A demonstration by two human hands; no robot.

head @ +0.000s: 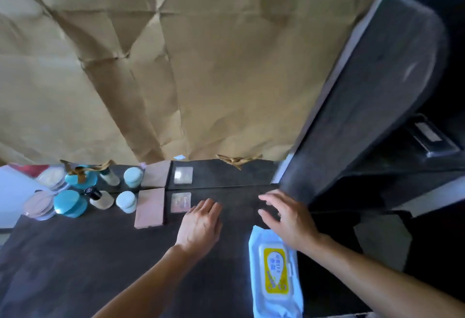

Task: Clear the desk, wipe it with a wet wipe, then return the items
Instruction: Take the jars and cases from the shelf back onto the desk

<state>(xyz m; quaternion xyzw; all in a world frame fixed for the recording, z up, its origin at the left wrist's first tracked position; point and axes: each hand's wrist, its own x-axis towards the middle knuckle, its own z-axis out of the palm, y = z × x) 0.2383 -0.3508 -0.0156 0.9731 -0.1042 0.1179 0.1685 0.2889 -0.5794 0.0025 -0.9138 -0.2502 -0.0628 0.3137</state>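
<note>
A dark desk [105, 262] carries a row of cosmetics along its back edge. A clear square case [180, 202] lies just beyond the fingertips of my left hand [201, 224], which hovers flat with relaxed fingers, holding nothing. A pink flat palette [150, 208] lies left of the case. Further left stand a pale blue jar [126, 201], a small bottle with a black cap [99, 198], a teal compact [70, 206] and a clear round compact [40, 205]. My right hand [289, 219] is spread, empty, above the top end of a wet wipe pack [275, 275].
A mirror strip behind the desk reflects the cosmetics. Crumpled brown paper [176, 65] covers the wall above. A dark cabinet panel [364, 106] rises at the right, close to my right hand. A white surface [10, 191] borders the desk's left end.
</note>
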